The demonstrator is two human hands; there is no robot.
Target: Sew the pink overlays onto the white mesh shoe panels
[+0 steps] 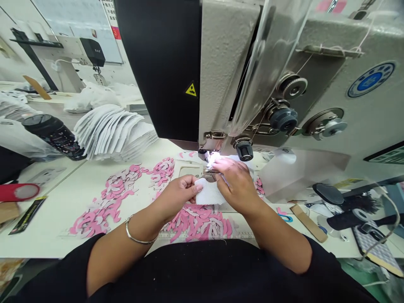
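My left hand (186, 189) pinches the left edge of a white fabric piece (210, 192) between thumb and fingers, just in front of the sewing machine (227, 75). On the far right part of that piece lies my right hand (235, 181), its fingers reaching up beside the lit needle area (213, 159). Glare hides the needle and what the right fingertips touch. Many small curved pink and white fabric pieces (198, 223) are heaped on the table below and left of my hands.
A fanned stack of white fabric pieces (110, 130) stands at the left, beside a dark patterned bottle (53, 132). A red roll (19, 192) lies at the far left. Right of the machine are a tan strip (309, 223) and blue scissor-like handles (285, 218). Another sewing machine (66, 59) stands behind.
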